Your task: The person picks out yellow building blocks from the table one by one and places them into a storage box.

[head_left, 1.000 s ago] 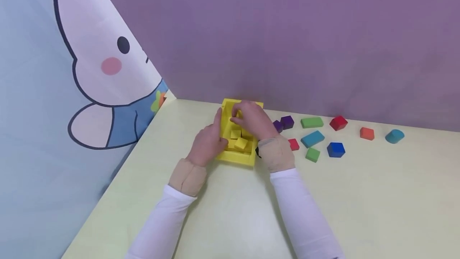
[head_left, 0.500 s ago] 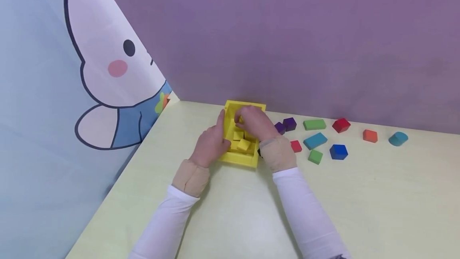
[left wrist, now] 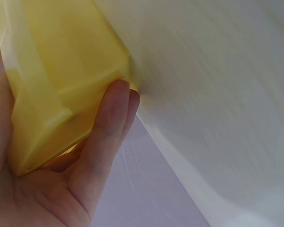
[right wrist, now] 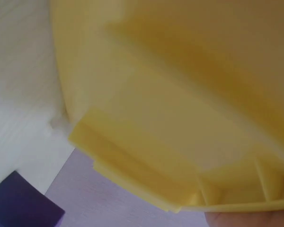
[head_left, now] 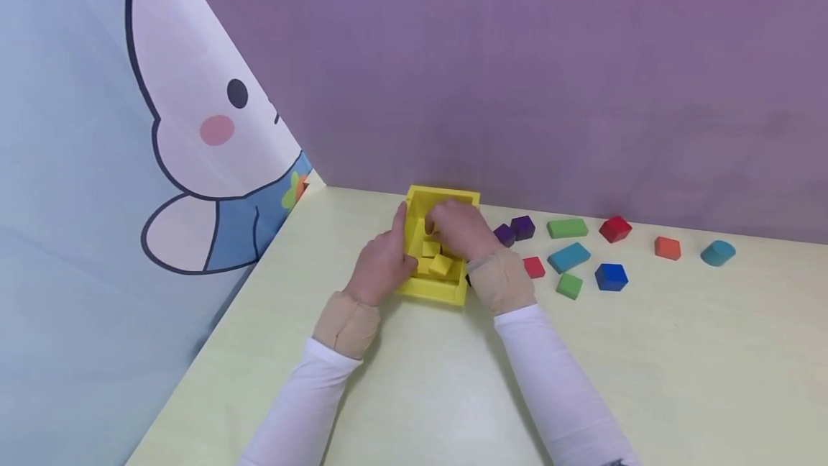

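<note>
A yellow plastic box (head_left: 430,293), longer than wide, stands against the purple backdrop with several yellow blocks (head_left: 441,265) in its near part. My left hand (head_left: 382,265) grips its left wall; in the left wrist view, fingers (left wrist: 106,123) curl round the outside. Reaching over the right wall, my right hand (head_left: 459,229) has its curled fingers down inside the box. Its fingertips are hidden, so what they hold does not show. Most of the right wrist view is the box's outer side (right wrist: 156,109), with a strip of skin at the bottom.
Right of the box lie purple cubes (head_left: 522,227), green blocks (head_left: 567,228), a teal block (head_left: 569,257), red blocks (head_left: 615,229), a blue cube (head_left: 611,277), an orange block (head_left: 668,247) and a teal cylinder (head_left: 718,252). A purple backdrop (head_left: 517,78) closes off the table's far edge.
My right hand's fingers have sunk a little lower inside the box. The left hand keeps its grip. The whole head view has shifted slightly right and down.
</note>
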Motion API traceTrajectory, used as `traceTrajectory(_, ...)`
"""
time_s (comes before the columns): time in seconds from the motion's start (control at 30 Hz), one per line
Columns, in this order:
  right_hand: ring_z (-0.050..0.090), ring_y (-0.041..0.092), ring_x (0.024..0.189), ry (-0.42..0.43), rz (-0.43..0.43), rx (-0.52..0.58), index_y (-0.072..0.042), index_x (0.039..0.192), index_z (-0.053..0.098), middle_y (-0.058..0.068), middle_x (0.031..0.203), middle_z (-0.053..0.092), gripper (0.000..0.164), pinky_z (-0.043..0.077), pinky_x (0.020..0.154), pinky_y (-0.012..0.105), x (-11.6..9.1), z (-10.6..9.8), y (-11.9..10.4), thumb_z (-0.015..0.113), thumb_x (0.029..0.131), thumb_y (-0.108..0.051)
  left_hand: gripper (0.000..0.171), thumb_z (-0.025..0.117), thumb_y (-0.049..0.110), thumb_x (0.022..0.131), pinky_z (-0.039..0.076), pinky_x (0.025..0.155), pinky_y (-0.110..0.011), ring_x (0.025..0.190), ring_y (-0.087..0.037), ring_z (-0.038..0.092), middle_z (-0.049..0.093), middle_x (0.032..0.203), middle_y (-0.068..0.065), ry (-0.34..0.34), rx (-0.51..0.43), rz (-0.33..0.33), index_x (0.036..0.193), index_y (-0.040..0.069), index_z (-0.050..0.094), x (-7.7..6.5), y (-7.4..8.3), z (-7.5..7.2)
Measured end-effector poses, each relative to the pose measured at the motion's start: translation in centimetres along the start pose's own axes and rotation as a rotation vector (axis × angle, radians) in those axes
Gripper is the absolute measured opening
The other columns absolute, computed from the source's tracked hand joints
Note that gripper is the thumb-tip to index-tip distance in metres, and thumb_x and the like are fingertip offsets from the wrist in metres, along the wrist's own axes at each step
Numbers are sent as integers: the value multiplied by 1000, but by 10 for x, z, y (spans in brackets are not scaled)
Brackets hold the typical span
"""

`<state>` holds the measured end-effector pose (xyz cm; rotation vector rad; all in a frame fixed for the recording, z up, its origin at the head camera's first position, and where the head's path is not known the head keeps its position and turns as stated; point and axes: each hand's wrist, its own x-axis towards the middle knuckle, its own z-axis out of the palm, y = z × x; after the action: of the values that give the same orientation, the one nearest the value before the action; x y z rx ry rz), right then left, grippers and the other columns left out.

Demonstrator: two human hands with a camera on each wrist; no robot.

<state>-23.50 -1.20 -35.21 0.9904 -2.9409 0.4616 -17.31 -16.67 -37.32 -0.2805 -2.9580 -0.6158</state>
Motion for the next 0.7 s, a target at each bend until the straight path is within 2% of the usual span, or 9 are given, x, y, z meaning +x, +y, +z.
traceTrajectory(0.2, 54, 19, 89, 6, -10, -10, -12, 98, 70, 2, 97, 64, 18, 44, 82, 33, 0, -2, 0, 62, 83, -17, 90, 58, 12, 73, 40, 54, -35, 55, -23, 48, 51, 68, -7, 0, 3, 6, 147, 6, 7, 2, 1, -3)
traceTrajectory(0.33, 54, 18, 94, 38, -2, 65, -12, 105, 67, 1, 103, 63, 22, 43, 87, 32, -1, -5, 0, 59, 86, -18, 89, 58, 12, 73, 41, 54, -37, 55, -23, 48, 52, 69, -8, 10, 13, 17, 147, 6, 8, 5, 1, -5)
traceTrajectory(0.43, 52, 18, 103, 86, -22, 122, -13, 107, 66, 0, 107, 61, 23, 40, 92, 32, -4, -7, 2, 58, 86, -19, 89, 58, 13, 73, 41, 54, -38, 54, -23, 48, 52, 68, -8, 16, 23, 21, 147, 6, 9, 8, -1, -4)
traceTrajectory(0.53, 50, 18, 111, 148, -58, 132, -12, 107, 65, -1, 108, 61, 23, 35, 98, 32, -12, -12, 3, 58, 86, -19, 89, 58, 13, 73, 41, 54, -38, 55, -24, 48, 52, 69, -8, 10, 24, 19, 147, 6, 8, 10, -2, -4)
traceTrajectory(0.7, 50, 15, 106, 282, -85, 101, -14, 104, 65, -3, 104, 61, 20, 35, 97, 28, -29, -21, 0, 56, 87, -21, 89, 57, 15, 74, 44, 60, -41, 62, -25, 52, 57, 78, -12, -10, 29, 6, 147, 7, 7, 9, -10, -7)
